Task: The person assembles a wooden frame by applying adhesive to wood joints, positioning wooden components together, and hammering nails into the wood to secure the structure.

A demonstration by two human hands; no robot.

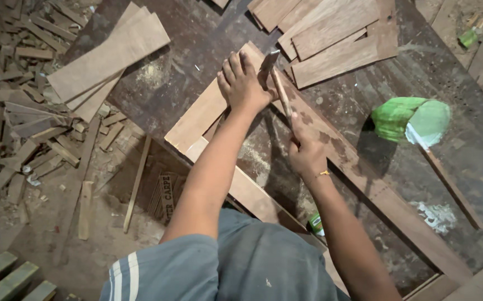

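Hammer (279, 89) stands upright over the plank (208, 108) on the workbench (163, 83), its wooden handle gripped in the closed right hand (306, 151); the left hand (243, 83) lies open, fingers together, pressing the plank.

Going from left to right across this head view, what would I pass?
Scrap wood pile → loose planks → left hand pressing on a board → hammer → right hand gripping its handle → green bag.
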